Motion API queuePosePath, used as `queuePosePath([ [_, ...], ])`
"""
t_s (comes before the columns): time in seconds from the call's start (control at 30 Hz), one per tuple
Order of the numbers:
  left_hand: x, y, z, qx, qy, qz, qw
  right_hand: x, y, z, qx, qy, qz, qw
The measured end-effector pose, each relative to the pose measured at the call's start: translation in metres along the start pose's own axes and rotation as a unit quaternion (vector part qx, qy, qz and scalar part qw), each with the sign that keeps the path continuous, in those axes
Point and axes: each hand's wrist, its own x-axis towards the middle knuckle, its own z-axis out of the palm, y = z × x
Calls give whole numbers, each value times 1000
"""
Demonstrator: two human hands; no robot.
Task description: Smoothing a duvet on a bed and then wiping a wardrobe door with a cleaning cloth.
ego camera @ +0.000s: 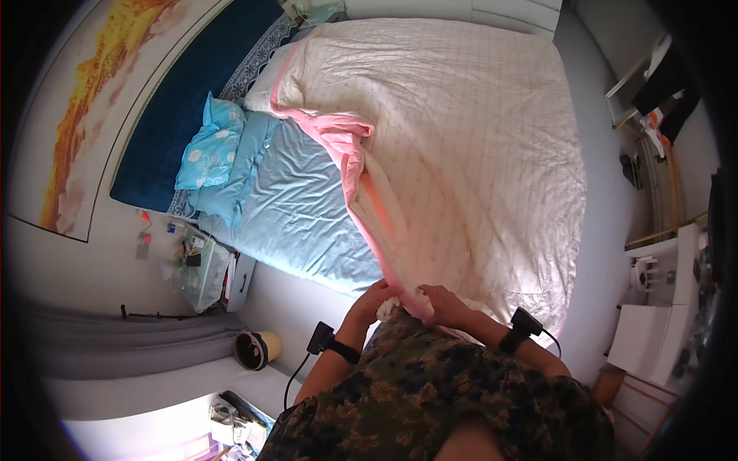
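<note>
A cream quilt (461,144) with a pink border covers most of the bed. Its near edge is gathered in front of my body. My left hand (373,301) grips the pink edge, with a bunch of pale cloth below the fingers. Just to the right, my right hand (447,305) pinches the cream side of the same edge. Between the two hands the pink border runs down towards my lap. Further up, this border lies folded over and rumpled across the bed. Left of it a light blue bedsheet (311,196) lies exposed and wrinkled.
Blue pillows (213,147) lie against the dark blue headboard (173,109). A bedside table (202,276) with small items stands at the left, and a waste bin (258,349) sits on the floor below it. Along the right wall are white furniture (643,340) and a rack with clothes (663,98).
</note>
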Motion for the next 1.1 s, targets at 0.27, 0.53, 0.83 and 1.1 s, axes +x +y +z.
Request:
queuePosePath([
  [0.27, 25, 26, -24, 229, -31, 24, 973, 61, -45, 11, -30, 90, 167, 981],
  [0.53, 61, 54, -101, -259, -71, -105, 957, 54, -47, 47, -99, 11, 109, 989],
  [0.83, 68, 125, -147, 9, -48, -33, 998, 47, -81, 94, -35, -4, 210, 977],
  [1.1, -3, 134, -139, 124, -142, -46, 981, 122, -116, 103, -5, 152, 145, 978],
])
